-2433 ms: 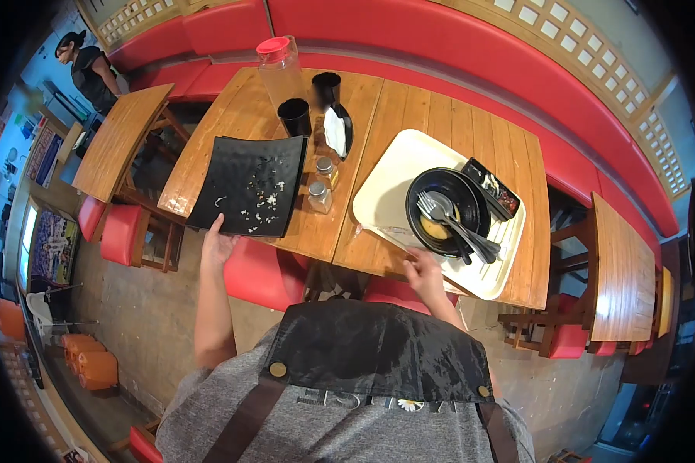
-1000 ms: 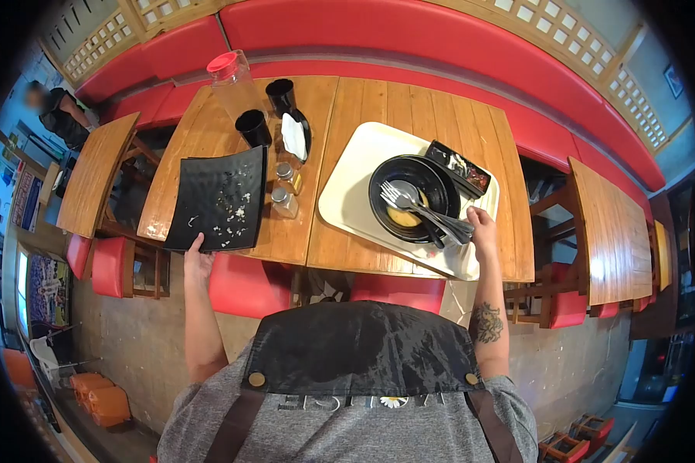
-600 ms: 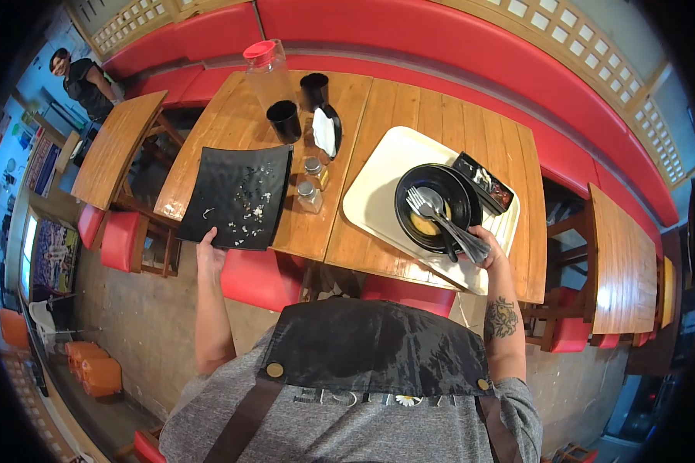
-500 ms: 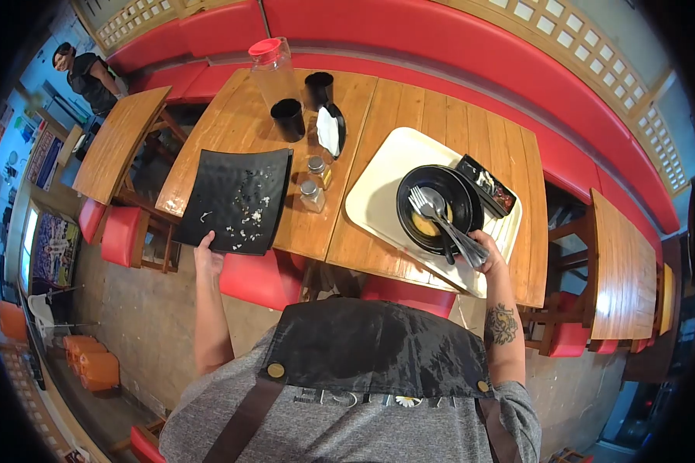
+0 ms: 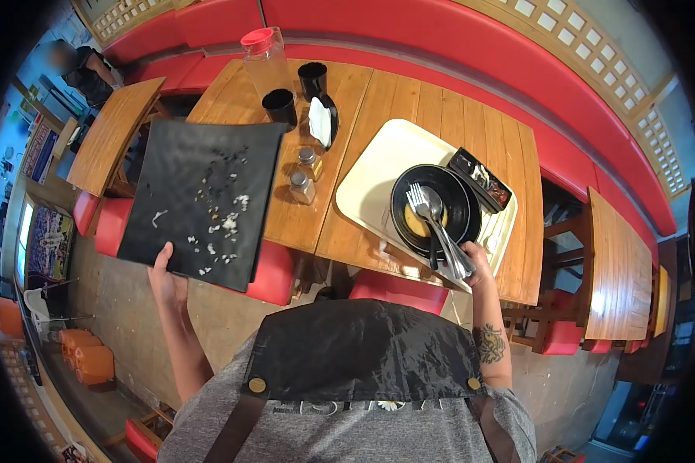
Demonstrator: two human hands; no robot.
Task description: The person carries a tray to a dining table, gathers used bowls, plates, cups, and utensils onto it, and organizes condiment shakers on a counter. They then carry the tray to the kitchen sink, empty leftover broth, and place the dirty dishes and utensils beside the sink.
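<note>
My left hand (image 5: 168,279) grips the near edge of a black square plate (image 5: 181,174), thumb on top. Bits of rice and other scraps lie scattered on the plate, which is held up off the table. At the right, my right hand (image 5: 479,264) is closed at the near rim of a black bowl (image 5: 462,191), beside the cutlery handles. A fork (image 5: 420,202) and a spoon (image 5: 434,204) lean in the bowl over a yellowish leftover. Beneath the bowl is a cream tray (image 5: 363,181), which also carries a black rectangular dish (image 5: 480,179) with food remains.
On the wooden table (image 5: 328,224) stand a red-lidded pitcher (image 5: 266,69), two black cups (image 5: 279,108), a holder with white napkins (image 5: 319,122) and two shakers (image 5: 302,187). Red seats (image 5: 398,290) line the near side. Another person (image 5: 89,77) stands far left.
The plate has come up and toward me to the left, in my left hand, and looks larger. My right hand and the bowl have stayed nearly in place.
</note>
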